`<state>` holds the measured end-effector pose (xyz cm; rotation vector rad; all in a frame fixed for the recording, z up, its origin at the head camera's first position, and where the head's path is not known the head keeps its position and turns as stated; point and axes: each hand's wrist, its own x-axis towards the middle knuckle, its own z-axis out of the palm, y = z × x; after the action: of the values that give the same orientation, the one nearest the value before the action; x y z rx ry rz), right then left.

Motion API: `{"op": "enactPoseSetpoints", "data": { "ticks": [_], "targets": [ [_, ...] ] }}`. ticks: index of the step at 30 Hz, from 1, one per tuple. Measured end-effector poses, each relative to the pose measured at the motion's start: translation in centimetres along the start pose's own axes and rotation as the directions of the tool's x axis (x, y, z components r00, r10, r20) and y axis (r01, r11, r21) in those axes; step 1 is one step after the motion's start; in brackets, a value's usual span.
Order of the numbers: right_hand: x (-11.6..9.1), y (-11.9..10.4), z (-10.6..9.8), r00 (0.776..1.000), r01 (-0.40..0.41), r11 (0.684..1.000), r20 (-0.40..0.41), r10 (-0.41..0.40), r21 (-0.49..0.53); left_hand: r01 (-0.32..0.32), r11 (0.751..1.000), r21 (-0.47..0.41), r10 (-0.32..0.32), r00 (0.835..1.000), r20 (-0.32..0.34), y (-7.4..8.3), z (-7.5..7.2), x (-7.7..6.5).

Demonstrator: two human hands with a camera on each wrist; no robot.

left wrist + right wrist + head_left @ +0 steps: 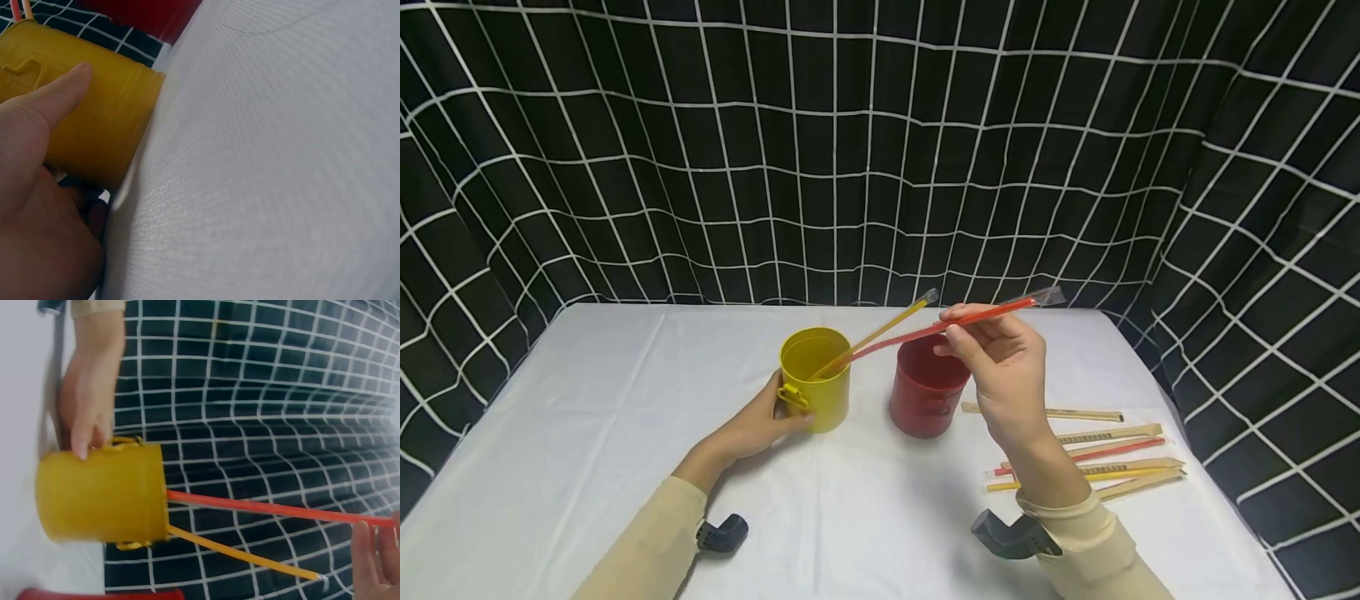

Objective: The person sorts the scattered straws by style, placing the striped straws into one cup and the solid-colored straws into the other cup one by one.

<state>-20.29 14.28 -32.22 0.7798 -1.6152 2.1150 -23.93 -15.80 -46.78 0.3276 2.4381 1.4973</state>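
Note:
My left hand (752, 433) grips the side of a yellow metal cup (829, 407) by its handle, thumb across the front. The cup stands upright on the white cloth. A yellow straw (891, 323) in a clear wrapper leans out of it to the right. With thumb and fingers, my right hand (1011, 375) pinches a red straw (1000, 310), also in clear wrap, above the red cup. That straw slants down left, and its lower end reaches into the yellow cup's mouth, as the right wrist view shows too. How deep it goes is hidden.
A red cup (921, 408) stands just right of the yellow one, partly behind my right hand. Several straws lie at the table's right: paper-wrapped ones (1138, 431), a red one (1131, 447) and a yellow one (1120, 475). Black grid-patterned curtain (820, 167) surrounds the table's back and sides.

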Motion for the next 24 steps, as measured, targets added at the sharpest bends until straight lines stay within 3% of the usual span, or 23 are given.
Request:
{"op": "enactPoseSetpoints", "data": {
  "ticks": [6, 11, 15, 24],
  "targets": [
    [-0.5, 1.1, 0.5, 0.988, -0.090, 0.989, 0.111, 0.103, -0.116, -0.010, 1.000, -0.005, 0.010, 1.000, -0.004, 0.0, 0.1, -0.1],
    [-0.5, 1.6, 0.4, 0.950, -0.184, 0.933, 0.190, 0.249, -0.308, -0.003, 1.000, -0.010, 0.003, 1.000, -0.005, 0.1, 0.1, -0.2],
    [-0.7, 1.9, 0.5, 0.933, -0.199, 0.891, 0.201, 0.300, -0.407, 0.000, 1.000, -0.002, 0.000, 1.000, 0.000, 0.0, 0.1, -0.1],
    [-0.6, 2.0, 0.2, 0.931, -0.204, 0.843, 0.169, 0.324, -0.497, -0.002, 1.000, -0.013, 0.002, 1.000, -0.001, 0.1, 0.2, -0.2]
  ]
}}
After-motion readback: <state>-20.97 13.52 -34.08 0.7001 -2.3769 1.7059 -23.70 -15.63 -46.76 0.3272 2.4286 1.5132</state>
